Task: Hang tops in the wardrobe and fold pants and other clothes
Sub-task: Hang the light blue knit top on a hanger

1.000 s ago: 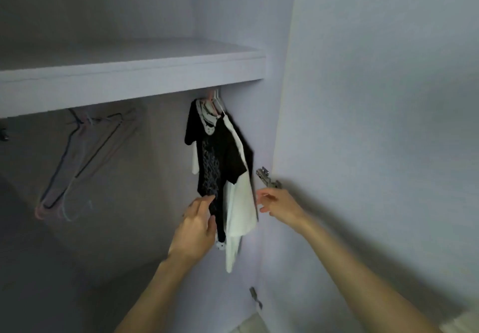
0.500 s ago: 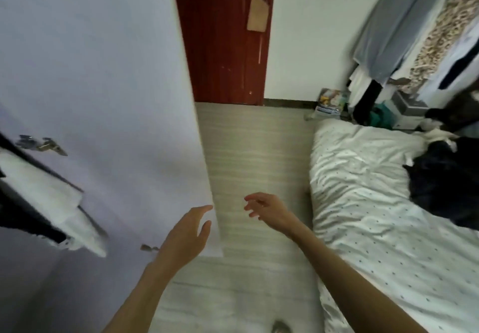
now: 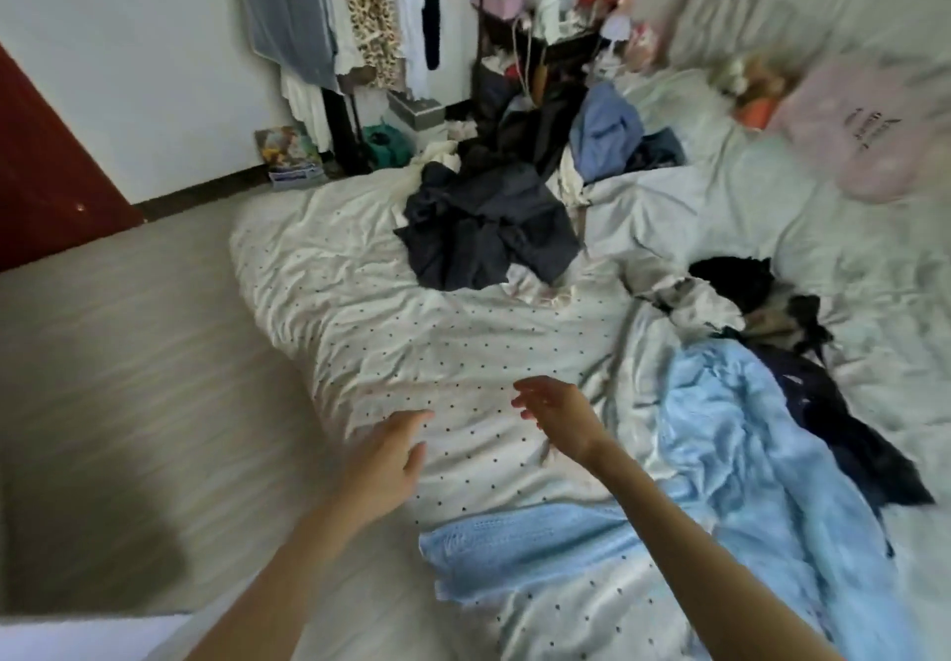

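1. Now we face the bed [image 3: 411, 351], and both our hands are out in front of us, above the dotted sheet.
2. Our left hand [image 3: 383, 459] has its fingers loose and spread, and it holds nothing.
3. Our right hand [image 3: 558, 413] is the same, with loose fingers and nothing in it.
4. We think the step now is picking the next piece of clothing to hang or fold.
5. A dark pile of clothes [image 3: 489, 233] lies on the bed, far from our hands, near the clothes rack [image 3: 370, 17].
6. A light blue cloth [image 3: 746, 454] lies just beside our right arm, with a dark navy garment [image 3: 849, 429] next to it.
7. A smaller mixed heap [image 3: 731, 295] sits past the blue cloth.
8. To do this well, we should take just one piece, not a whole bunch.
9. We should lift it up and shake it out so we can see what it is.
10. A top goes on a hanger; pants get laid flat on the bare sheet to fold.
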